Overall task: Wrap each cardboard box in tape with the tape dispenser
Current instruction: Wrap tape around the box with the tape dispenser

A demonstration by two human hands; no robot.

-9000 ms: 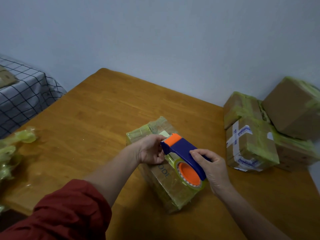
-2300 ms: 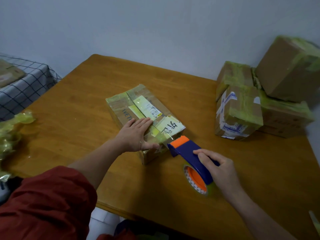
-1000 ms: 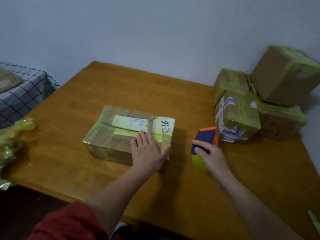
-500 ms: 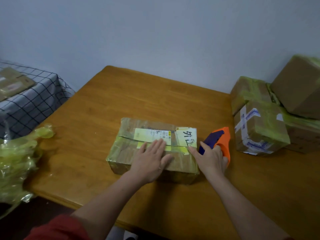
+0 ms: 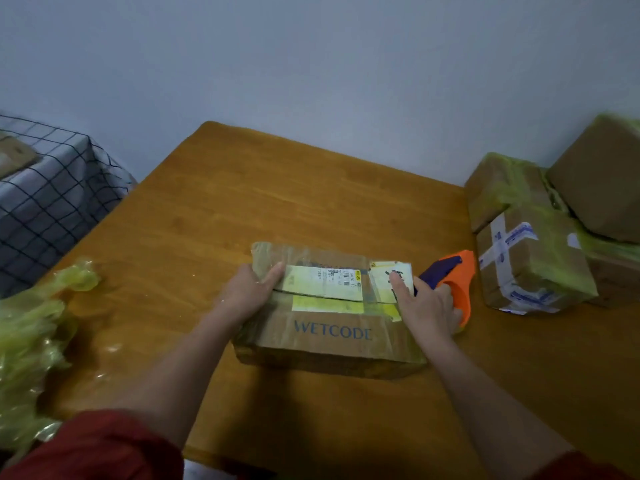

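Here the left hand clasps the cardboard box; the right hand's grip wraps the tape dispenser.

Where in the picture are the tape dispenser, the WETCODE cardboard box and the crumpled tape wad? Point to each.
tape dispenser (image 5: pixel 459 285), head view, on its orange body.
WETCODE cardboard box (image 5: pixel 332 336), head view, on its printed top face.
crumpled tape wad (image 5: pixel 31 337), head view, on its yellow-green bulk.
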